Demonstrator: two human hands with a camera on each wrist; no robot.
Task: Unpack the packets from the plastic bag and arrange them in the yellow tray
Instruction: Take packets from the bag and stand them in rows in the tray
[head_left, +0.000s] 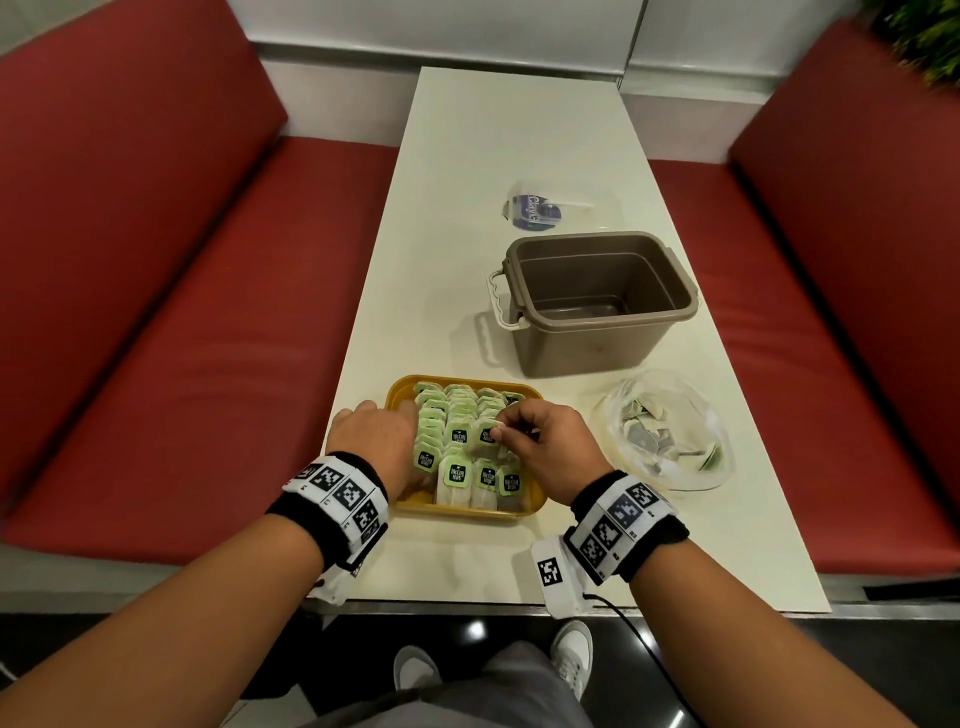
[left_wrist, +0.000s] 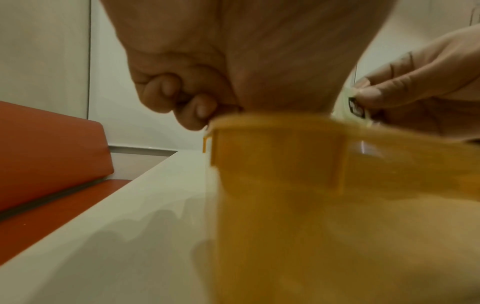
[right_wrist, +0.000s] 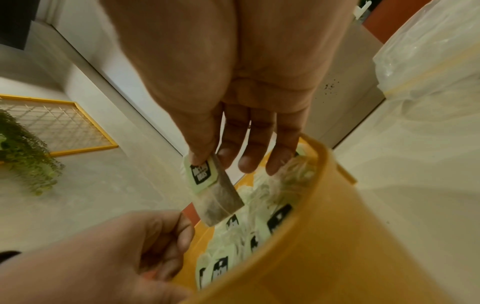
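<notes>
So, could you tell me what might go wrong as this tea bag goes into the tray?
1. The right hand pinches the tea bag only by its green tag, so it could swing or slip.
2. The yellow tray is already packed with rows; pushing it in might topple neighbours.
3. The left hand rests at the tray's edge and could nudge it.

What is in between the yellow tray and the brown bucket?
Nothing: in the head view only bare table shows between the yellow tray and the brown bucket.
</notes>
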